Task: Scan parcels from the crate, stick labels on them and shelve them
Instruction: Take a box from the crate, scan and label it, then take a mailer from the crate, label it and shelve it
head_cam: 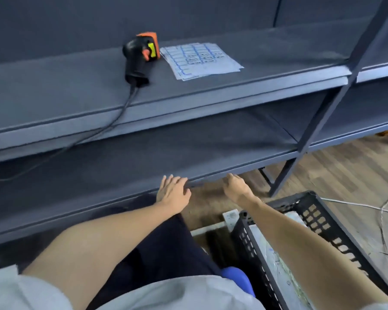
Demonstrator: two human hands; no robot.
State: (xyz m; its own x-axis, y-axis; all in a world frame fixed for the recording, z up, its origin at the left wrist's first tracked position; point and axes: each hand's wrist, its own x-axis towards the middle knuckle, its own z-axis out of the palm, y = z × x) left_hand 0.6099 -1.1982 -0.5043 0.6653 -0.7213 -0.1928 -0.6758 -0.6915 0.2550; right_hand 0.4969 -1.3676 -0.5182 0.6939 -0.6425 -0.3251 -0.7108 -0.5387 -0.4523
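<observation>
Step in hand: as I read it, I am between parcels; neither hand carries anything, and both are at the front edge of the lower shelf [211, 153].
Scanner [141, 57]: lies on the upper shelf [65, 92], left of centre, orange head pointing to the back, its cable [112, 124] trailing over the shelf edge to the left.
Label sheets [199, 60]: a small fanned stack just right of the scanner on the same shelf; several label cells look already peeled, though the print is too small to read.
Left hand [173, 191]: rests flat on the lower shelf lip, fingers [174, 181] straight and slightly spread, holding nothing.
Right hand [236, 186]: fingers [230, 177] curl over the same shelf edge; they appear to hook the lip, but I cannot tell how firmly.
Crate [323, 222]: black lattice crate on the floor at lower right, beside my right forearm; pale, flat parcels [276, 253] lie inside it, partly hidden by the arm.
Next move, my judgement: release the shelf edge, reach down and right into the crate, lift one parcel clear of the wall, then bring it up to the scanner.
Risk: the cable hangs across the left reach path and could snag.
</observation>
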